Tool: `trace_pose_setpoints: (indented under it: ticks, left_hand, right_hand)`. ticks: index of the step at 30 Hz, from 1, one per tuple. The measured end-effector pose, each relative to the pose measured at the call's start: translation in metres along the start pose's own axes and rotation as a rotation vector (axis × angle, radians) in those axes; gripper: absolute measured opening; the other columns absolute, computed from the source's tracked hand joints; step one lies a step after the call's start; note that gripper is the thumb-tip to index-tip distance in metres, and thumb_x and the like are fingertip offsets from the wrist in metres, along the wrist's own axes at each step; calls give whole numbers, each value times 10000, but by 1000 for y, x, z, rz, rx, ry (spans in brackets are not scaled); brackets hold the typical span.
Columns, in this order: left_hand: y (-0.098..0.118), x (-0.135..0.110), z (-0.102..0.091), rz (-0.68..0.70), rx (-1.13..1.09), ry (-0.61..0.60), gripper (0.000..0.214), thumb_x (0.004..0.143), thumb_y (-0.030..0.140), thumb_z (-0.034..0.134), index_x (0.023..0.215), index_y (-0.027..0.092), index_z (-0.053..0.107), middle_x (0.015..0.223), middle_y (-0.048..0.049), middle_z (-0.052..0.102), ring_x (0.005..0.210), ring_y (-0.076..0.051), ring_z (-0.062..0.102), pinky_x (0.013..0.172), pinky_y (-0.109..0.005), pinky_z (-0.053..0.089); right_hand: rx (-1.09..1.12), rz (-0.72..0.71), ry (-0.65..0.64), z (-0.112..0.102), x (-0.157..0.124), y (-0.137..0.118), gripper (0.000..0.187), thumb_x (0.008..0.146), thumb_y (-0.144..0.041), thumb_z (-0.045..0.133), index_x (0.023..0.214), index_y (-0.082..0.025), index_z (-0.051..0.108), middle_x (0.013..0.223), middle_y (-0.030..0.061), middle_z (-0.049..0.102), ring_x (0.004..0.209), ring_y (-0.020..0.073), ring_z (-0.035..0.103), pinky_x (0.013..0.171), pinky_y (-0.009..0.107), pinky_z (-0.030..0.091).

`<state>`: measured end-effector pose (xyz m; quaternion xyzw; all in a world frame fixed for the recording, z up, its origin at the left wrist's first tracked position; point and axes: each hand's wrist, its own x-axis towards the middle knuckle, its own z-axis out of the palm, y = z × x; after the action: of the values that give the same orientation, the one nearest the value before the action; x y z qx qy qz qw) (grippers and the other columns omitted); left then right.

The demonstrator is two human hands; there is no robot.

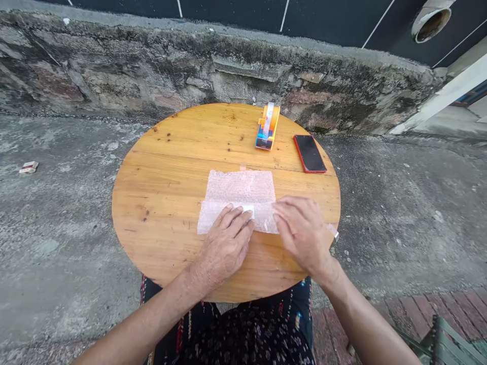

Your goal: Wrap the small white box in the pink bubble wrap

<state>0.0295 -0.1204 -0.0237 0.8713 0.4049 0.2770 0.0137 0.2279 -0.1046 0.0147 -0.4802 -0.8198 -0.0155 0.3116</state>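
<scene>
A sheet of bubble wrap (240,190) lies folded on the round wooden table (167,187). My left hand (226,243) lies flat on its near edge, fingers stretched out, pressing the fold over a small white thing (248,208) inside. My right hand (300,230) rests on the wrap's right end, fingers together and flat on it. A strip of clear tape (333,231) sticks out by my right hand at the table's edge.
An orange and blue tape dispenser (267,128) stands at the far side of the table. A phone in a red case (309,153) lies to its right. A rough stone wall runs behind; concrete ground surrounds the table. A green chair corner (449,342) shows at the bottom right.
</scene>
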Motion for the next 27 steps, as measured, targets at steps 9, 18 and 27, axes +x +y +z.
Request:
trace_pose_setpoints:
  ticks: [9, 18, 27]
  left_hand:
    - [-7, -1, -8, -24, -153, -23, 333, 864, 95, 481, 1168, 153, 606, 1244, -107, 598, 1234, -261, 468, 1118, -541, 322]
    - [-9, -15, -23, -138, -305, 251, 362, 778, 65, 552, 1111, 185, 626, 1202, -79, 613, 1227, -254, 501, 1088, -497, 371]
    - [-13, -70, -46, -1120, -958, 201, 329, 804, 371, 651, 1054, 172, 573, 984, -67, 654, 864, -199, 657, 756, -349, 560]
  right_hand:
    - [142, -79, -226, 27, 2, -25, 395, 872, -38, 405, 1230, -135, 543, 1224, 97, 621, 1119, 227, 541, 967, 415, 416]
    - [-35, -107, -341, 24, 9, -30, 300, 928, -155, 449, 1212, -149, 544, 1193, 95, 623, 1032, 253, 533, 902, 425, 412]
    - [-227, -181, -370, 26, 17, -38, 234, 920, -225, 519, 1143, -186, 580, 1137, 82, 604, 968, 247, 506, 810, 388, 382]
